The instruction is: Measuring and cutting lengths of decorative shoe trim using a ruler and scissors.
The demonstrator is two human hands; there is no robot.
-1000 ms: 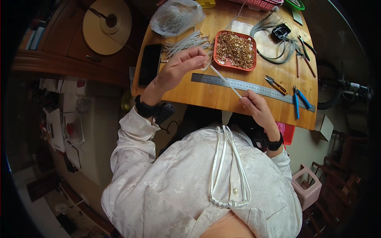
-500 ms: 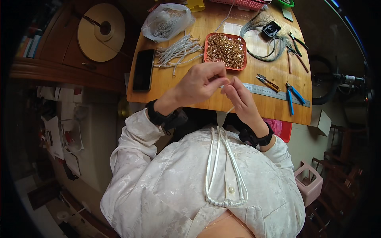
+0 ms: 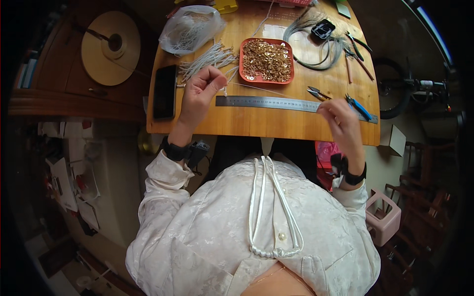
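Note:
My left hand (image 3: 198,96) is closed in a pinch above the table, just right of a black phone (image 3: 164,92). A thin pale cord (image 3: 261,90) runs from its fingertips toward my right hand. Below those fingertips hangs a short whitish end, too small to make out. My right hand (image 3: 340,120) is closed over the right end of the steel ruler (image 3: 266,101), its fingertips pointing down and partly hidden. An orange-red tray (image 3: 292,74) full of small gold-coloured pieces (image 3: 266,59) stands behind the ruler. Left of the tray lies a bundle of whitish twisted cords (image 3: 210,60).
A clear bag of pale strands (image 3: 190,32) sits at the back left. Snips (image 3: 317,92), blue-handled pliers (image 3: 359,107), copper-coloured-handled pliers (image 3: 356,61) and a grey cord coil (image 3: 316,61) lie on the right. A large round spool (image 3: 96,54) stands left of the table.
My hands were together in front of the tray; now they are wide apart, left hand leftward, right hand rightward, with the cord stretched between. More of the ruler shows.

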